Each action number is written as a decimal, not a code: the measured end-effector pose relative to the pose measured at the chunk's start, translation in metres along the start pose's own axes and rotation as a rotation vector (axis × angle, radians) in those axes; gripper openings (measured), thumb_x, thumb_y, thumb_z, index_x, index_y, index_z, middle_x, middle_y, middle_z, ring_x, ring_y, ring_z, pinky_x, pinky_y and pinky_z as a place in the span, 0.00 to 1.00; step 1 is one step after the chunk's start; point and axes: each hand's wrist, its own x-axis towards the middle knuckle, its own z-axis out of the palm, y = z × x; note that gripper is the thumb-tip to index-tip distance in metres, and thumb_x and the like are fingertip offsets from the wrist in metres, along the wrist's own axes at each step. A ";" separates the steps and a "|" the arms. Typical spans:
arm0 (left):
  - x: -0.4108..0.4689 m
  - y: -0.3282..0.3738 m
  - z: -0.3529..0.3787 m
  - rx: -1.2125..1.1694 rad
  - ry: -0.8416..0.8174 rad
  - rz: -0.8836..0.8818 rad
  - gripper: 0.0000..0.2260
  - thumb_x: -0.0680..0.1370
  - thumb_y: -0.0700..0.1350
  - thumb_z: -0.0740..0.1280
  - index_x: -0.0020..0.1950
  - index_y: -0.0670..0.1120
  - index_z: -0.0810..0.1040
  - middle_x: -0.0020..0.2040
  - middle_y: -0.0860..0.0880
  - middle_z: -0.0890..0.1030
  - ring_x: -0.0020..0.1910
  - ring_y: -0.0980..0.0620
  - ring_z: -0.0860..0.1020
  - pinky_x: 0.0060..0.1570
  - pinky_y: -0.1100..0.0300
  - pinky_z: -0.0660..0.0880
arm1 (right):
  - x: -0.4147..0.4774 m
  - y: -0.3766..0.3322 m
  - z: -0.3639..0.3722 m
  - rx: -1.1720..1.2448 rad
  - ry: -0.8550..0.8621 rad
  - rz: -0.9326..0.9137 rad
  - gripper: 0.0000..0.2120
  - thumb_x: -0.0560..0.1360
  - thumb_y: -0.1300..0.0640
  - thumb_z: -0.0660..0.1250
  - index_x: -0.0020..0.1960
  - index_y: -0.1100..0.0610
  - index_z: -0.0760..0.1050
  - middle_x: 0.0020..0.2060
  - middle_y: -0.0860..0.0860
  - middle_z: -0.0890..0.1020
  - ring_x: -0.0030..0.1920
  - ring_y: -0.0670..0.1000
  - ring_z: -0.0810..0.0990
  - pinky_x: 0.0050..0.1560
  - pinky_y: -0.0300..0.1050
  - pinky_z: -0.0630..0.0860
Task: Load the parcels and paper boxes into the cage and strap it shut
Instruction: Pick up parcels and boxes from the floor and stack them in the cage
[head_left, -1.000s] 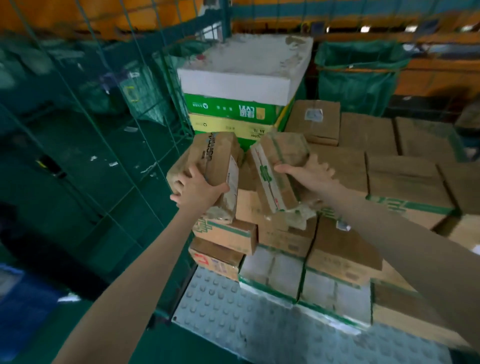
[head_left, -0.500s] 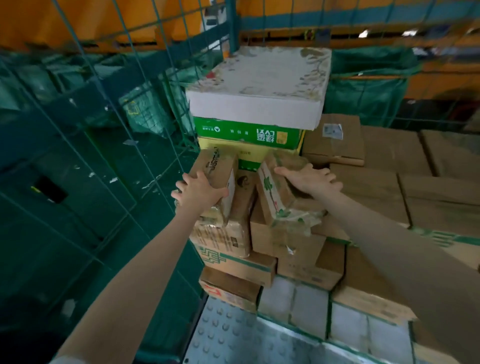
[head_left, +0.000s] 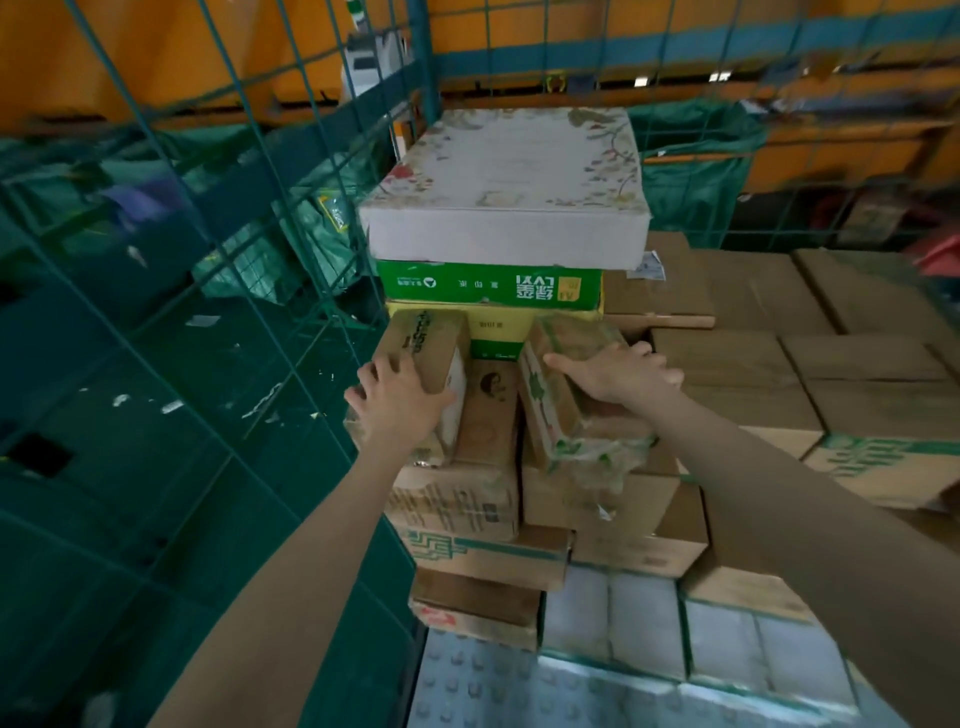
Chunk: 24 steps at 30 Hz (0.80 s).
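Single view, head-worn, wide-angle. Looks forward and steeply down onto the stacked cartons (head_left: 857, 364) from above, at arm's reach. Both forearms come in from the bottom edge and meet mid-frame: left grip (head_left: 400, 410) closed round a brown carton (head_left: 426, 343), right grip (head_left: 618, 374) closed round a wrapped parcel (head_left: 561, 415). The cage (head_left: 422, 62) mesh runs close down the left side and across the top, its wires bowed by the lens. Studded floor plate (head_left: 493, 686) lies at the bottom edge, almost underfoot. Frame margins are soft.
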 end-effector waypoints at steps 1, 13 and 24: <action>-0.001 -0.001 0.001 -0.001 0.020 -0.002 0.35 0.75 0.65 0.63 0.77 0.48 0.61 0.76 0.42 0.60 0.73 0.38 0.57 0.67 0.40 0.58 | 0.000 0.000 0.000 0.004 -0.001 0.012 0.57 0.66 0.18 0.49 0.78 0.59 0.55 0.74 0.59 0.61 0.70 0.63 0.64 0.62 0.57 0.65; -0.024 0.016 0.019 0.163 0.215 0.280 0.19 0.80 0.47 0.61 0.71 0.46 0.71 0.73 0.45 0.66 0.73 0.43 0.61 0.68 0.44 0.57 | 0.013 0.027 0.011 0.191 0.010 -0.145 0.43 0.76 0.28 0.53 0.80 0.57 0.52 0.76 0.61 0.58 0.74 0.65 0.58 0.69 0.59 0.63; -0.038 0.058 0.053 -0.450 -0.398 0.380 0.40 0.74 0.55 0.73 0.77 0.44 0.55 0.70 0.46 0.70 0.66 0.46 0.72 0.62 0.50 0.74 | 0.012 0.051 0.034 0.938 -0.199 -0.302 0.36 0.78 0.62 0.66 0.80 0.51 0.53 0.59 0.50 0.75 0.57 0.53 0.75 0.58 0.49 0.75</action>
